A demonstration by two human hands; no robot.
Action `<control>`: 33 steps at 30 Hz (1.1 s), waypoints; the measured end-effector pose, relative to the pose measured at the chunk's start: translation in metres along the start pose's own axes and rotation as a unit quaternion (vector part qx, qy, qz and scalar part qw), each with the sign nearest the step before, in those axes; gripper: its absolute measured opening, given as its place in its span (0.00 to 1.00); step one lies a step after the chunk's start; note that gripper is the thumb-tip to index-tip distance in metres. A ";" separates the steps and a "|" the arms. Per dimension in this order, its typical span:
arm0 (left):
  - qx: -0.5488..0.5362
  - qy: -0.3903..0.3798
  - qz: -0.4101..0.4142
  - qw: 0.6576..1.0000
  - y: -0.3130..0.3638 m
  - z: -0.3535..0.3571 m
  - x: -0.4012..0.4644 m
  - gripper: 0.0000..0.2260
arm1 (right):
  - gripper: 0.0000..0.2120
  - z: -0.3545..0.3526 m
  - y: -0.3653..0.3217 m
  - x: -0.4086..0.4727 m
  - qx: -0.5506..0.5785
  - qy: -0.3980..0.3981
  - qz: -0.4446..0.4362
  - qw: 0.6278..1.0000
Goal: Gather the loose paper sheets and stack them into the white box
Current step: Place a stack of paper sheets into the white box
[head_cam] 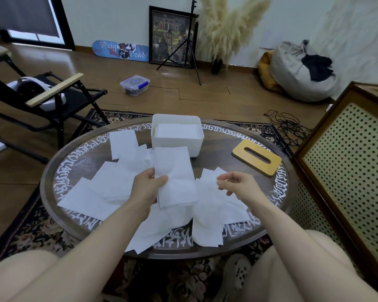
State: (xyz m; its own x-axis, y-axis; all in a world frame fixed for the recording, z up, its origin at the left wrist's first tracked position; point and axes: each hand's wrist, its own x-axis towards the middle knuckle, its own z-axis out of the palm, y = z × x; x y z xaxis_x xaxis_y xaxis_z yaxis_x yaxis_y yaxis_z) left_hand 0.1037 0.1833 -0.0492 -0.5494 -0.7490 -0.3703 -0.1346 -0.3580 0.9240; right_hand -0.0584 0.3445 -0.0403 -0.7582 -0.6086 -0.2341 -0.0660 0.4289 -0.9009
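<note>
We read "Reign of Dead" on the blue skateboard deck [121, 50] leaning against the far wall. The white ornamental script ringing the table [62, 171] stays illegible to us.

The left hand [149, 188] pinches a small stack of sheets [175, 177] just in front of the white box [176, 143], which already holds paper. The right hand [238, 185] hovers beside the stack, fingers [222, 184] loosely curled, above loose sheets [109, 188] scattered across the table [216, 153]. A wooden lid [256, 157] lies right of the box.
</note>
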 end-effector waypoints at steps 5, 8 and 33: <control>0.007 0.011 -0.011 1.000 0.000 -0.008 0.002 0.08 | 0.11 -0.018 0.023 0.012 -0.109 0.025 0.038 0.993; 0.007 0.009 -0.018 1.000 0.001 -0.009 0.002 0.09 | 0.12 -0.019 0.034 0.016 -0.162 0.008 0.063 0.985; 0.006 0.008 -0.022 1.000 0.005 -0.017 -0.003 0.10 | 0.20 0.013 0.035 0.019 -0.095 0.037 0.130 0.986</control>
State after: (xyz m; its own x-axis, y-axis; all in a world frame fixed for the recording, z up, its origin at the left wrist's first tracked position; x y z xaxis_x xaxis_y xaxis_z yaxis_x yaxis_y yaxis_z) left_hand 0.1181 0.1741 -0.0452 -0.5292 -0.7418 -0.4120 -0.1677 -0.3846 0.9077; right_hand -0.0671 0.3392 -0.0809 -0.8108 -0.4143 -0.4135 0.0211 0.6853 -0.7280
